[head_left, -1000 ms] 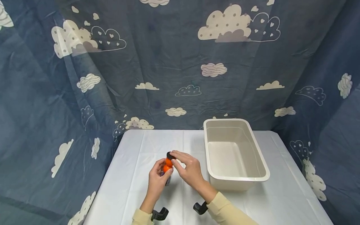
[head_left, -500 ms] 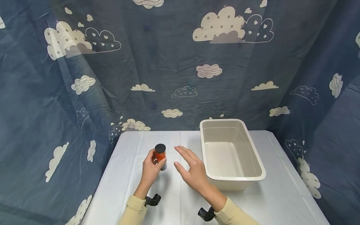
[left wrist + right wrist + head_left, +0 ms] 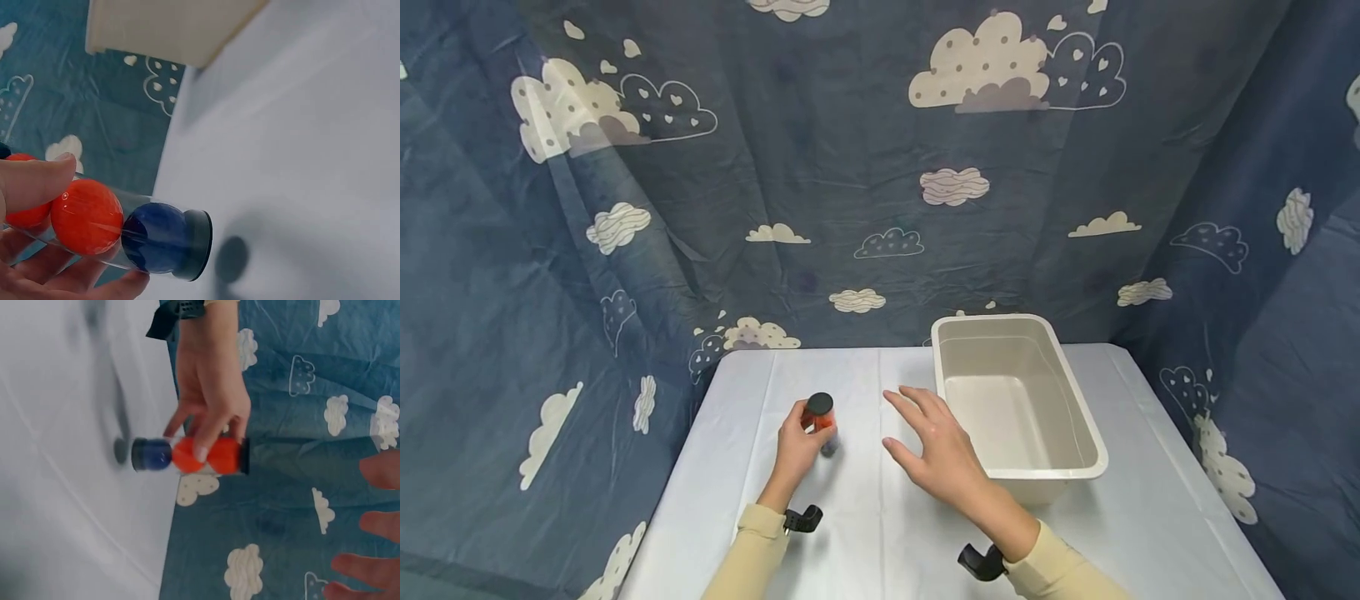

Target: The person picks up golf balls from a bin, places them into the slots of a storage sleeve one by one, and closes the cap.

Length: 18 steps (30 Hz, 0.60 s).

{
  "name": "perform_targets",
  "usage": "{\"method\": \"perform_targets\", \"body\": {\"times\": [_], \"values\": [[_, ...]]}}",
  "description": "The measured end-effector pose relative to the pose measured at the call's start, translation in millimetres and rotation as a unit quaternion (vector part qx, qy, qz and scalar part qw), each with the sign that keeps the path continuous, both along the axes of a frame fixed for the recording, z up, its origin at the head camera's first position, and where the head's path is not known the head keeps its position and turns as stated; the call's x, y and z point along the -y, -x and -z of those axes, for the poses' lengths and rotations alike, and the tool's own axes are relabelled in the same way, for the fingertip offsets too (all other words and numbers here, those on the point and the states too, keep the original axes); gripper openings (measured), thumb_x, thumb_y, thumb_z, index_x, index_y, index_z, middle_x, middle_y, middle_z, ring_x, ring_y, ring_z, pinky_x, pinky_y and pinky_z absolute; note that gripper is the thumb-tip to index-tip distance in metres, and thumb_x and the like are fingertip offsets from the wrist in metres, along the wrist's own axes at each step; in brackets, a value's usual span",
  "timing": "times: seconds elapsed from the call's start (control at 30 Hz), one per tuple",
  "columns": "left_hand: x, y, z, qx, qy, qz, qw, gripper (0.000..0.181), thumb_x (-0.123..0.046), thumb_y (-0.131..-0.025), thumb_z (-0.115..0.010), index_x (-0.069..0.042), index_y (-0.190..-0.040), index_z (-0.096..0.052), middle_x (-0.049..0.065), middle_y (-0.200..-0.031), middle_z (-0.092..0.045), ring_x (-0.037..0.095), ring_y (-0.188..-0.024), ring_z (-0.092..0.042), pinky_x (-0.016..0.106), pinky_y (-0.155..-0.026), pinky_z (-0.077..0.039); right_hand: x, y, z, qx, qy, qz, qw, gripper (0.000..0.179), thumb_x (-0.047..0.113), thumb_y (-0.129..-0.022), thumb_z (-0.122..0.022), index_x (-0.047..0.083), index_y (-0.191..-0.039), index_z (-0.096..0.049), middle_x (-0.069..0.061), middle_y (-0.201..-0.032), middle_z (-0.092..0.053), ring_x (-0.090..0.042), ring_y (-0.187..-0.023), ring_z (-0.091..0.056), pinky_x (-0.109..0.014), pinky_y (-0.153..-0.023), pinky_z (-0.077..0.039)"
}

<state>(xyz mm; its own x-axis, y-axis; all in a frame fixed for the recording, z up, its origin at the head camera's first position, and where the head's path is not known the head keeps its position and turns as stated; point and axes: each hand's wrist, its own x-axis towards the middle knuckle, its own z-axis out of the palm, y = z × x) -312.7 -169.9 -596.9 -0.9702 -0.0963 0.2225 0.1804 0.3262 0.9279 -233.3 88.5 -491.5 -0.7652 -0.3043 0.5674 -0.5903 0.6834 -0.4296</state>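
My left hand (image 3: 796, 448) grips a clear tube (image 3: 825, 419) with a black cap (image 3: 820, 403), thumb on one side and fingers on the other. Inside the tube, the left wrist view shows an orange ball (image 3: 87, 216), a second orange ball partly behind the thumb, and a dark blue ball (image 3: 155, 238) by the black base (image 3: 198, 244). The tube is upright, a little above the white table, its shadow apart from the base. My right hand (image 3: 946, 454) hovers to the right with fingers spread, touching nothing; its fingertips show at the right wrist view's edge.
A cream plastic bin (image 3: 1093, 442) stands on the right of the white-covered table (image 3: 857, 533), partly behind my right hand. Dark blue cloth (image 3: 820, 167) with cloud prints hangs behind and at both sides.
My right hand has let go of the tube's cap and drawn away to the right, its fingers spreading. My left hand has carried the tube leftward and lower.
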Motion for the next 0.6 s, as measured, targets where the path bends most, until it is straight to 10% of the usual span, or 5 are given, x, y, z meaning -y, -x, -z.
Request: {"method": "perform_targets", "body": {"times": [0.6], "values": [[11.3,0.6,33.8,0.021,0.013,0.017,0.9996,0.052,-0.001,-0.077,-0.085,-0.01,-0.121,-0.058,0.015,-0.122,-0.065,0.04,-0.116,-0.06,0.049,-0.092,-0.053,-11.9,1.5,8.7,0.025,-0.039,0.04,0.9981,0.065,0.034,-0.087,-0.076,0.023,-0.147,-0.052,-0.011,-0.147,-0.049,-0.035,-0.135,-0.044,-0.059,-0.092,-0.045]]}}
